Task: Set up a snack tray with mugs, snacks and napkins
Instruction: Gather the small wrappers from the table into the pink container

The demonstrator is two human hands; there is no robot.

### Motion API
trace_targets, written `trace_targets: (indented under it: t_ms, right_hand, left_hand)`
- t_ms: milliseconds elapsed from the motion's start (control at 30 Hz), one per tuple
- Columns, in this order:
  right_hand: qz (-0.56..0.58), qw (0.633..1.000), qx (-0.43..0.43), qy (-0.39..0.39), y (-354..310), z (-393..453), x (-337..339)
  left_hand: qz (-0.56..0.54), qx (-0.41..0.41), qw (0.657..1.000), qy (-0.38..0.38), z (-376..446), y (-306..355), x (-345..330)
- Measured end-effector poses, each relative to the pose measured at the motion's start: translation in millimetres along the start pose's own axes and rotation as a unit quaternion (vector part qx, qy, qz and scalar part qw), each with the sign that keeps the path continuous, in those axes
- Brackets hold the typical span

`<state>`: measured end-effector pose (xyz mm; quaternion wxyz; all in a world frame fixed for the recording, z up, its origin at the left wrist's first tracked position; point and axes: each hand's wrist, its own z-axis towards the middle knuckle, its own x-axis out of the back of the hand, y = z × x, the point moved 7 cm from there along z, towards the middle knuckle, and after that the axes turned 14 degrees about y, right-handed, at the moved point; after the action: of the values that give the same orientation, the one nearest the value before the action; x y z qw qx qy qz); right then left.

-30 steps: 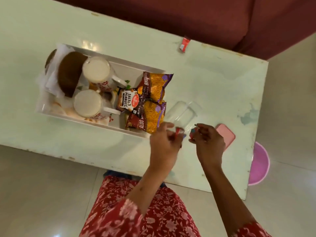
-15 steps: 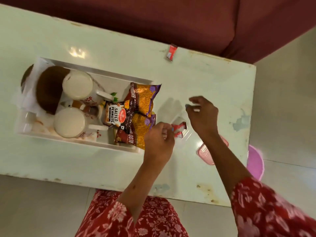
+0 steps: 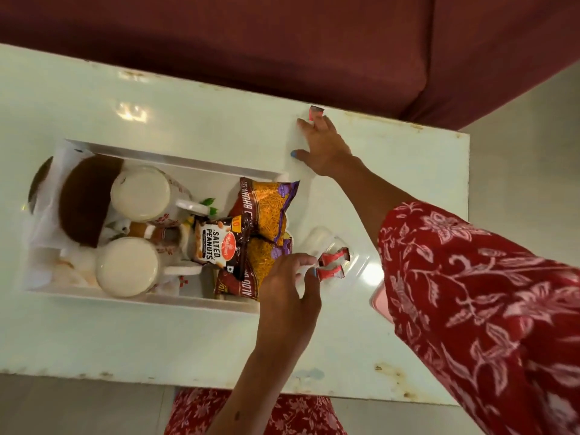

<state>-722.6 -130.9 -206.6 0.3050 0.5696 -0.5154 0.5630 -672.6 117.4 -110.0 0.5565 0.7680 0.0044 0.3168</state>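
A white tray on the pale green table holds two white mugs, a brown bowl on white napkins, a salted peanuts packet and two orange snack packets. Just right of the tray lies a clear container with two red sachets inside. My left hand pinches that container's near edge. My right hand is stretched to the table's far edge, fingers spread, fingertips touching another red sachet.
A pink lid lies on the table under my right sleeve. A dark red sofa runs along the table's far edge. The table ends close to my body and at the right, with tiled floor beyond.
My right hand has left the container and reached away to the red sachet at the far edge. My left hand has stayed at the container, which now holds two sachets.
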Motion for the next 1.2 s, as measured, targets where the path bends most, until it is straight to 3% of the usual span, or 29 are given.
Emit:
trace_targets:
  t_ms: [133, 267, 400, 500, 633, 767, 900, 967, 1200]
  right_hand:
    - [-0.025, 0.996, 0.001, 0.091, 15, -31, 15]
    - [0.079, 0.986, -0.106, 0.102, 49, -86, 27]
    - [0.198, 0.931, -0.208, 0.224, 63, -159, 63]
    - [0.242, 0.908, -0.201, 0.277, 43, -213, 76]
    - [0.229, 0.95, -0.152, 0.145, 5, -246, 55]
    - [0.191, 0.95, -0.203, 0.137, 35, -264, 50]
    - [0.046, 0.96, -0.268, -0.067, 95, -281, 15]
    - [0.02, 0.956, -0.262, -0.129, 114, -293, 0]
    - [-0.016, 0.991, -0.129, -0.031, 131, -297, 9]
  left_hand:
    - [0.008, 0.0, 1.0, -0.008, 1, 0, -3]
    - [0.01, -0.023, 1.0, -0.011, 1, 2, -9]
    - [0.027, -0.027, 0.999, -0.011, 3, -1, -15]
    - [0.029, -0.028, 0.999, -0.023, 2, -2, -24]
    - [0.044, -0.03, 0.998, -0.033, -1, -3, -32]
    - [0.072, -0.038, 0.994, -0.07, -4, -5, -43]
    - [0.091, -0.006, 0.99, -0.11, -6, -16, -53]
    - [0.097, 0.011, 0.989, -0.115, -10, -20, -59]
    - [0.05, 0.054, 0.991, -0.115, -23, -29, -59]
